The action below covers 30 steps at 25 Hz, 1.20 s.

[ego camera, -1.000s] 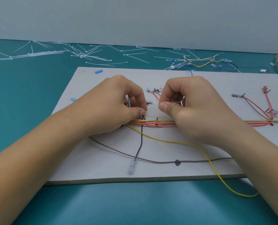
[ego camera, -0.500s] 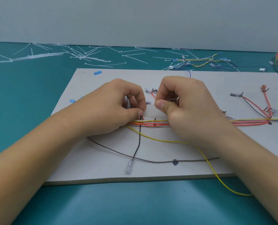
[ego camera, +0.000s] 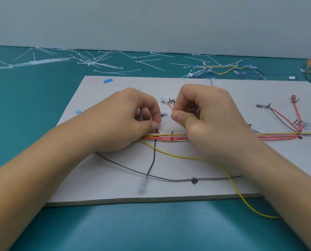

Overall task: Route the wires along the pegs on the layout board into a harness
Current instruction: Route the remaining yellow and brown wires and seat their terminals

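Since the job is to gather loose wires into one run, the wire bundle (ego camera: 171,137) of red, orange and yellow strands lies flat across the middle of the board (ego camera: 114,187), held in line by small dark pegs (ego camera: 172,132) that stand just beside it

Both hands sit right over that run, probably to bind it at this spot. My left hand (ego camera: 133,120) is curled, thumb pressed to forefinger just above the bundle at a peg, pinching a pale strip (ego camera: 166,129) that I take for a cable tie, though it is too thin to be sure. My right hand (ego camera: 205,115) is curled too, thumb against forefinger, pinching what seems to be the strip's other end, with only a grey sliver showing among the fingers

Three strands are not yet in the run: a black wire (ego camera: 152,160) drops from the bundle toward the near edge, a yellow wire (ego camera: 187,157) trails off the board onto the table (ego camera: 24,105), and a grey wire (ego camera: 169,179) curves across the front. To the right, red branches (ego camera: 281,115) fan out from the bundle around further pegs

Beyond the board, white cable ties (ego camera: 89,62) and spare wires (ego camera: 223,67) lie scattered within reach, likely kept there as stock
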Available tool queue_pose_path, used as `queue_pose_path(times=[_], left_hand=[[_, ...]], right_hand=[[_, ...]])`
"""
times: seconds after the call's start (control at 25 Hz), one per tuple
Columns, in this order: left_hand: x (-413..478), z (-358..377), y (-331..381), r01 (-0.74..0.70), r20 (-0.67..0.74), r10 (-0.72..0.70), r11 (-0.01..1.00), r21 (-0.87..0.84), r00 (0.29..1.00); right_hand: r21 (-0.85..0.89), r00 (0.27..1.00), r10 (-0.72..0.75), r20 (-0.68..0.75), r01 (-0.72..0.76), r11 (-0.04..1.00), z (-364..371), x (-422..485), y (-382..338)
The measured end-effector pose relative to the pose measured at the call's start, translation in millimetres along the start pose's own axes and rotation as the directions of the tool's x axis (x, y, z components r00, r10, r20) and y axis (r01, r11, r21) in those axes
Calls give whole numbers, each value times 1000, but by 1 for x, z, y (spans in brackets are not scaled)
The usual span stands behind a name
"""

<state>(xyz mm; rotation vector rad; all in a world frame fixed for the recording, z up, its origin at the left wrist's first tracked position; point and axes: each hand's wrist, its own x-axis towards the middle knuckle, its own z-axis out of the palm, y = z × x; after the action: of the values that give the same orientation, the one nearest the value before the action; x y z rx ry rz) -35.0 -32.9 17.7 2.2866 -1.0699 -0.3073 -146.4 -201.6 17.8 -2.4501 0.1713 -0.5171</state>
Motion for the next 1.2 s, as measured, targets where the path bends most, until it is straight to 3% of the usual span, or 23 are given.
queue_pose_path(times=[0.24,0.36,0.6,0.72,0.8,0.96,1.2], left_hand=[[-8,3,1,-124,-56,133,982,143,990],[-12,3,1,-154,-104,169,978,138,980],[-16,2,6,-138,-182,156,985,107,971],[-18,3,8,-161,-128,172,983,89,977],[-19,6,8,-177,-76,185,979,100,980],[-18,7,6,-184,-81,193,977,106,978],[-18,7,6,-197,-79,206,974,109,975]], right_hand=[[-30,995,73,64,-71,997,-12,5,6],[-71,983,160,90,-153,986,-22,8,11],[-21,980,180,90,-179,984,-32,7,6],[-94,933,223,282,-204,974,-38,4,4],[-126,906,210,367,-176,976,-37,1,2],[-34,963,120,240,-115,993,-36,3,5],[-94,940,100,327,-73,993,-22,0,7]])
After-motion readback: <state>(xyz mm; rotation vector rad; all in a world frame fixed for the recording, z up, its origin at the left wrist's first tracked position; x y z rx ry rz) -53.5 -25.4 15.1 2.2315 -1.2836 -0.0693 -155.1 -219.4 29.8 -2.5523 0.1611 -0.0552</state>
